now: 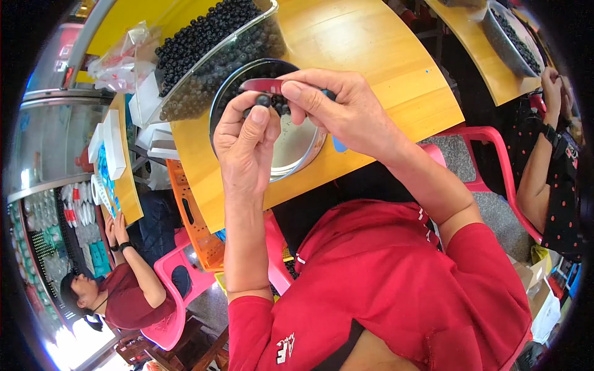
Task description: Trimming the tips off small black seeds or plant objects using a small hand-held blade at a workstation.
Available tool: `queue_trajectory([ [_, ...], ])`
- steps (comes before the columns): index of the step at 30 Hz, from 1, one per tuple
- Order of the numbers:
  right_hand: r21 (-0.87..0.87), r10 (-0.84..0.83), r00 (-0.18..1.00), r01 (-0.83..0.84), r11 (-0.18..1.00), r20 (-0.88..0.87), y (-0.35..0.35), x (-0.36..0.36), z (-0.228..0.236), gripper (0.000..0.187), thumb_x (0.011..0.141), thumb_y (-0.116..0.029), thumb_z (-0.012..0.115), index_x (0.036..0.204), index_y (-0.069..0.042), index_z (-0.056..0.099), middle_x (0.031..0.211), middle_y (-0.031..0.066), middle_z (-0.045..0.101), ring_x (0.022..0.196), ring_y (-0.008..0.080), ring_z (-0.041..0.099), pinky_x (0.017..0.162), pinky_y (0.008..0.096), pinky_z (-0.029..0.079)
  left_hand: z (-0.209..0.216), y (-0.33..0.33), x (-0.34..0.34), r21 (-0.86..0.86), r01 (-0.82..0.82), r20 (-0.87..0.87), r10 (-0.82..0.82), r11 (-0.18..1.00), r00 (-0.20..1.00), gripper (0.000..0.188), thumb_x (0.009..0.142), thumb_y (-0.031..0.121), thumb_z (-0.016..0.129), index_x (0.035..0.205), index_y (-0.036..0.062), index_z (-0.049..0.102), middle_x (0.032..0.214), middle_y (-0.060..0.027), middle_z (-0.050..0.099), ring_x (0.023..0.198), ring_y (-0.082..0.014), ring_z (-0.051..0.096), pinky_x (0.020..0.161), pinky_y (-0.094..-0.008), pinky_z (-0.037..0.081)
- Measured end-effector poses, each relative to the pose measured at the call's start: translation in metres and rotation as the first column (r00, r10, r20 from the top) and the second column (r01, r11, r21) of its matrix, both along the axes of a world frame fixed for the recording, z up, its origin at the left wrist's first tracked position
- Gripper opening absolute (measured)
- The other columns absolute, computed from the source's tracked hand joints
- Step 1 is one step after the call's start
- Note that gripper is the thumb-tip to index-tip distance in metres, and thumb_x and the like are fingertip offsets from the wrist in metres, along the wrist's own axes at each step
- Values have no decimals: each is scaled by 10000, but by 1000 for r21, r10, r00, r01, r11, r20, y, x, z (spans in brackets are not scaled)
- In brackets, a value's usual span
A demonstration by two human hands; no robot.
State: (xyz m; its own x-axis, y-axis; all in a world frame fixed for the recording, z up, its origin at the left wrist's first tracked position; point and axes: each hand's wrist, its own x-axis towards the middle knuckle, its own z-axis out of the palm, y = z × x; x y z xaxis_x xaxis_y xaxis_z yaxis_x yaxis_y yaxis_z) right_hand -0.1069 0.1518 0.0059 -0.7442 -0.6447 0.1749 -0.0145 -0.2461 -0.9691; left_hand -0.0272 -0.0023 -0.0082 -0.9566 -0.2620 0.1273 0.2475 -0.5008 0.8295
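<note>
Above a round bowl (301, 154), my left hand (246, 139) pinches a small, shiny black ball (263, 100) between thumb and fingertips. My right hand (346, 111) grips a small knife (261, 85). Its short blade looks red and points left, just above the ball; a dark end of its handle shows past the fingers. Whether blade and ball touch, I cannot tell. More black balls lie in the bowl, partly hidden by my hands. Close behind on the left is a clear plastic tub (204, 67) heaped with the same balls.
The bowl and tub stand on a yellow wooden table (383, 68). Clear plastic bags (127, 62) lie left of the tub. An orange crate (192, 216) sits below the table's left edge. Two people sit nearby, one left, one right, by pink chairs (504, 164). Another tub (510, 43) of balls is at far right.
</note>
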Motion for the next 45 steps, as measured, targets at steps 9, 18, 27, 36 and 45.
queue_trajectory([
  [9,-75,-26,987,39,996,161,9,-10,-4,223,963,-206,546,1027,-21,652,743,-12,598,507,8,389,442,169,295,31,-51,-8,112,146,191,-166,983,967,191,977,197,470,937,32,560,906,-60,547,646,-89,437,547,-203,366],
  [18,-47,-78,992,83,995,99,11,-13,-4,216,962,-199,545,1023,-23,655,736,-11,599,506,1,382,437,170,281,13,-37,-24,-909,410,415,249,76,875,161,825,148,659,910,12,645,714,-90,618,624,-174,565,614,-284,460],
  [27,-51,-67,993,72,996,93,11,-14,-9,229,967,-209,537,1015,-17,651,727,-11,592,512,0,384,439,170,282,0,-29,-25,-936,350,332,251,-30,909,217,802,111,680,996,28,629,698,-111,617,634,-247,597,603,-342,452],
  [36,-23,-77,972,84,996,222,-1,-7,-6,294,887,-220,665,1087,-6,639,705,-45,564,519,1,380,449,180,282,31,-2,-6,-663,19,205,157,748,966,210,830,61,704,1022,16,633,677,78,477,627,-3,414,558,-160,308],
  [45,-221,171,866,-72,973,470,-1,-5,-1,244,884,-186,666,1087,-52,643,614,-91,458,494,-11,342,440,170,245,26,6,-2,-589,-83,107,179,804,978,205,846,50,685,1040,16,629,686,76,472,625,-4,405,553,-156,297],
])
